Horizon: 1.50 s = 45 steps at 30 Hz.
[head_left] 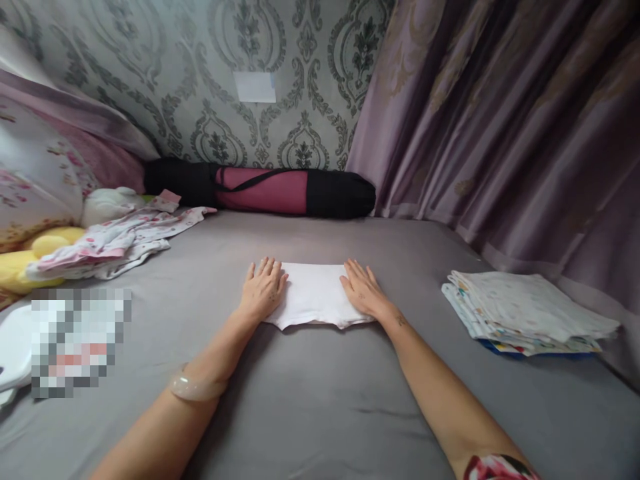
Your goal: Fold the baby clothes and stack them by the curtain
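Note:
A white folded cloth [316, 293], perhaps a small garment, lies flat on the grey bed sheet [320, 400] in front of me. My left hand [263, 288] rests flat on its left side, palm down with the fingers stretched out. On the opposite side my right hand [364, 288] presses flat too, fingers pointing away from me. The cloth's near edge is slightly wavy, with two small points hanging toward me. Both palms are hidden from view.
To the right sits a stack of folded cloths [530, 310]. Crumpled printed clothes [125, 240] and a yellow plush thing [50, 250] lie at the left, above a blurred-out item [83, 340]. A long black and maroon bag [265, 191] lies along the wall, beside purple curtains [450, 120].

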### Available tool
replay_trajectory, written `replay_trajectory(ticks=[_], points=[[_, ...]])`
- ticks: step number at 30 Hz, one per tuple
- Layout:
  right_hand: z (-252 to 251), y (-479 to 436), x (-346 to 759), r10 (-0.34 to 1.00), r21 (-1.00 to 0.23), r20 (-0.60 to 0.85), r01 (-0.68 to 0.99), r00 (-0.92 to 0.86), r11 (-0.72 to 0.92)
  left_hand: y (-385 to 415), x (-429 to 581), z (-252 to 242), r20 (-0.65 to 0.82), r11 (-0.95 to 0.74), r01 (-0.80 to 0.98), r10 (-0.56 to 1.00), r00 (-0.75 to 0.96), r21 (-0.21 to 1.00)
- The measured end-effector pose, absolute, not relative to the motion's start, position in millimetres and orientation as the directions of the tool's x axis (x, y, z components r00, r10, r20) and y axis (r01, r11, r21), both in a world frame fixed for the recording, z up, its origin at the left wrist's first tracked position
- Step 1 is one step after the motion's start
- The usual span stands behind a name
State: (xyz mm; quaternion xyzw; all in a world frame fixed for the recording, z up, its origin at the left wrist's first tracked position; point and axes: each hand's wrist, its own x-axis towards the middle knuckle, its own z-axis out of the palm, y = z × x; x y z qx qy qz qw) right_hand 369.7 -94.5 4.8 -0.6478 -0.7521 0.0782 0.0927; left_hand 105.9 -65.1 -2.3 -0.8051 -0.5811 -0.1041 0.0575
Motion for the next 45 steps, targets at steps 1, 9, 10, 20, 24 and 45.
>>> replay_trajectory(ticks=[1, 9, 10, 20, 24, 45], points=[[3.2, -93.9, 371.2, 0.991, -0.226, 0.031, 0.965, -0.132, 0.136, -63.9, 104.7, -3.7, 0.222, -0.305, 0.952, 0.931, 0.291, 0.031], [-6.0, -91.3, 373.6, 0.995, -0.220, -0.019, 0.971, -0.095, 0.088, -57.6, 98.1, -9.9, 0.082, -0.267, 0.957, 0.962, 0.259, 0.115], [-5.9, -91.4, 373.6, 0.995, -0.221, -0.020, 0.971, -0.094, 0.087, -57.6, 97.9, -9.8, 0.081, -0.269, 0.956, 0.962, 0.261, 0.120], [0.4, -90.2, 372.9, 0.991, -0.172, -0.017, 0.977, -0.130, 0.125, -64.0, 99.9, 1.0, 0.261, -0.321, 0.944, 0.920, 0.291, 0.079], [5.2, -89.3, 369.8, 0.976, -0.162, 0.026, 0.963, -0.214, 0.216, -64.9, 100.0, 1.6, 0.216, -0.346, 0.934, 0.922, 0.321, 0.092], [10.0, -96.3, 302.5, 0.957, -0.211, 0.010, 0.935, -0.289, 0.285, -62.5, 95.4, -4.6, 0.239, -0.349, 0.928, 0.919, 0.313, 0.127]])
